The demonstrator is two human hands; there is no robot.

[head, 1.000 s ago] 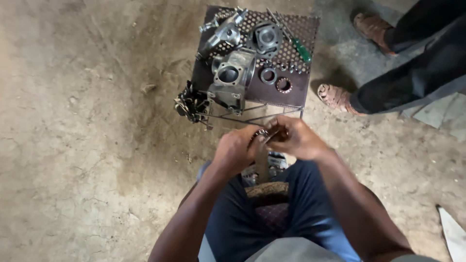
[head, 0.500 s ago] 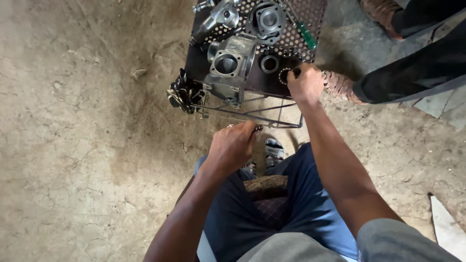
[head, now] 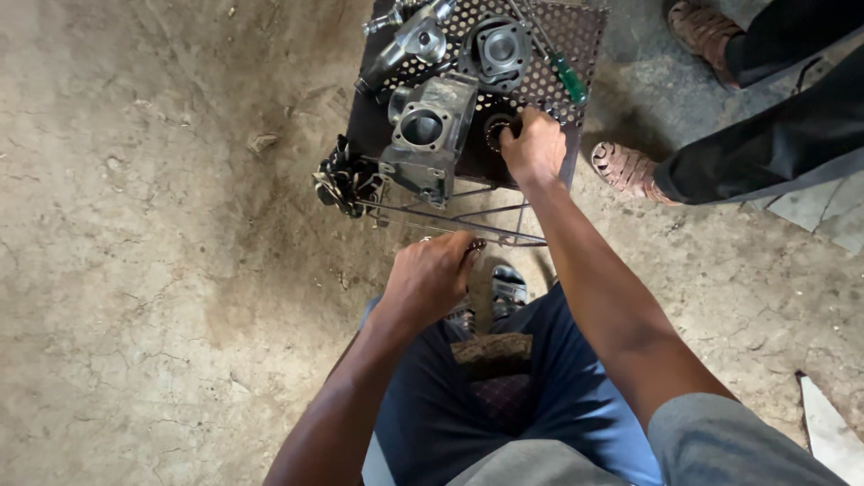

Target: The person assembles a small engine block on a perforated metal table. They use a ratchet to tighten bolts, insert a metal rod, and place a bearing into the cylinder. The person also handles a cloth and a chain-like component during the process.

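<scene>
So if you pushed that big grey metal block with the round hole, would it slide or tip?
The metal block looks like thick cast metal, so probably heavy and stiff. It sits broad and flat on the perforated tray, so it would likely scrape along rather than tip. One corner sits near the tray's edge, so a hard push might drop it.

Cracked, dusty earthen floor [head: 153,270] in daylight, with a concrete patch [head: 630,81] at the upper right.

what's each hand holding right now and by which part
The right hand closes over a dark round part on the perforated stand, grip hidden. The left hand is curled; contents cannot be told.
</scene>
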